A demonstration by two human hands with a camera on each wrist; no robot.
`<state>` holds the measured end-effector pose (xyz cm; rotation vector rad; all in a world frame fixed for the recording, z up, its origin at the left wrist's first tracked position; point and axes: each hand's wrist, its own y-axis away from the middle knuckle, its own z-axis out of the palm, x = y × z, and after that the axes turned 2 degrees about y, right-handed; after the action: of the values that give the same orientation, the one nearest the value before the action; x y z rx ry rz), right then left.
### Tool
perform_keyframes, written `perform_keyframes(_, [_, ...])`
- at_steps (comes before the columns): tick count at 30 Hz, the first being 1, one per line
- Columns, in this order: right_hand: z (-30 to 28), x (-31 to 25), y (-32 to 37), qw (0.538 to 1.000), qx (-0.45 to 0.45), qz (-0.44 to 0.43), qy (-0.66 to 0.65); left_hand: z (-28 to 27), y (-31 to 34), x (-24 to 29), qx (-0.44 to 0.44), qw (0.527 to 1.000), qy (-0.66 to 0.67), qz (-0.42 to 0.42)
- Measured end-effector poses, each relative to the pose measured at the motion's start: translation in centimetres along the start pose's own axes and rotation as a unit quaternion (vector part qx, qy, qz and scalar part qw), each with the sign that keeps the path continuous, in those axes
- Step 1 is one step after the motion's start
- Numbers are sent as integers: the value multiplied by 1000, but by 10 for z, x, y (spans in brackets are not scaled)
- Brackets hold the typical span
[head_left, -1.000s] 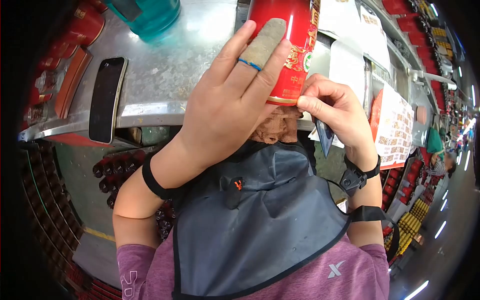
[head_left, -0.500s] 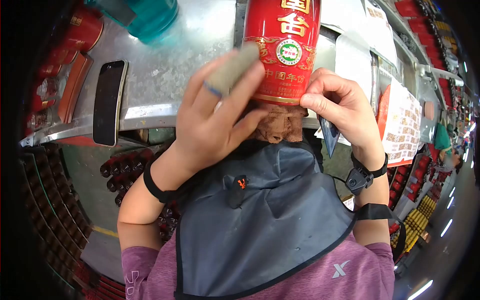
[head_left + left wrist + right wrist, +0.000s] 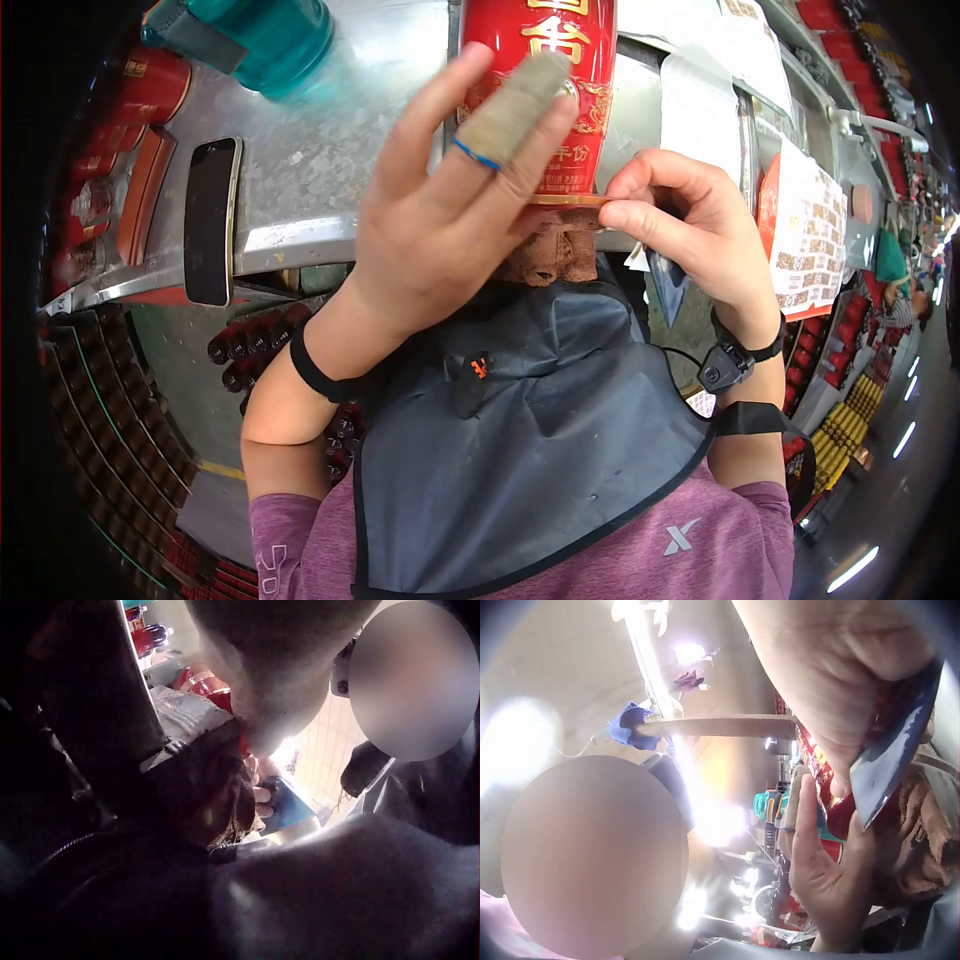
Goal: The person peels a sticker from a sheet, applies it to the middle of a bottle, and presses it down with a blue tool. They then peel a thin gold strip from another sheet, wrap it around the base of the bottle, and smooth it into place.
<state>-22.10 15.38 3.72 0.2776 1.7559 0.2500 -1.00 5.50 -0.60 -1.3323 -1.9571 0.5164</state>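
Observation:
A red bottle (image 3: 540, 90) with gold characters stands upright on a brown cloth (image 3: 545, 255) at the edge of a metal table (image 3: 330, 150). My left hand (image 3: 450, 210) lies against the bottle's side with its fingers spread and straight. One finger wears a beige cot (image 3: 510, 105) with a blue band. My right hand (image 3: 670, 215) pinches at the bottle's gold bottom rim with thumb and forefinger. Its lower fingers hold a dark flat pointed piece (image 3: 667, 285). The same piece (image 3: 892, 761) shows blue-grey in the right wrist view, with my left hand (image 3: 825, 862) beyond it.
A black phone (image 3: 210, 220) lies on the table to the left, with a teal bottle (image 3: 260, 30) behind it. Printed label sheets (image 3: 800, 240) lie at the right. Red bottles (image 3: 245, 340) fill crates below the table. A grey apron (image 3: 520, 430) covers my front.
The bottle has been turned, so other label characters face me. My left hand dropped off the bottle for a moment and now lies on it again. The right hand kept pinching at the rim.

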Motion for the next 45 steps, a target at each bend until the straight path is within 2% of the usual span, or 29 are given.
perform_keyframes(7, [-8, 2, 1, 1000, -6, 6, 4, 0, 7, -6, -1, 998, 32, -46])
perform_keyframes(9, [-7, 4, 0, 1000, -1, 14, 9, 1, 9, -7, 17, 994, 69, -81])
perform_keyframes(19, [-1, 12, -14, 1000, -9, 21, 18, 7, 18, -10, 40, 988, 123, -90])
perform_keyframes(22, [0, 13, -15, 999, -18, 32, -32, -1, 18, -5, 44, 987, 120, -99])
perform_keyframes(24, [-2, 15, -17, 999, -28, 35, -31, -16, 24, 3, 0, 999, 8, -37])
perform_keyframes(25, [-2, 15, -18, 999, -27, 34, -32, -16, 27, 4, 5, 1000, -1, 24])
perform_keyframes(26, [-2, 15, -18, 998, -30, 38, -37, -15, 31, 4, 3, 1000, -1, 25])
perform_keyframes(29, [0, 17, -18, 997, -35, 41, -48, -14, 34, 4, -1, 994, -23, 107])
perform_keyframes(32, [-1, 18, -18, 998, -37, 35, -42, -3, 27, 8, 17, 993, -15, 114])
perform_keyframes(33, [-1, 18, -17, 998, -39, 32, -33, -3, 26, 12, -9, 994, -18, 105])
perform_keyframes(37, [-2, 24, -18, 998, -37, 17, -46, 6, 21, 20, -18, 992, -27, 119])
perform_keyframes(44, [2, 26, -17, 999, -27, 17, -43, -16, 30, 14, 4, 997, -13, 81])
perform_keyframes(45, [3, 26, -17, 998, -29, 12, -48, -15, 30, 11, 0, 993, -45, 110])
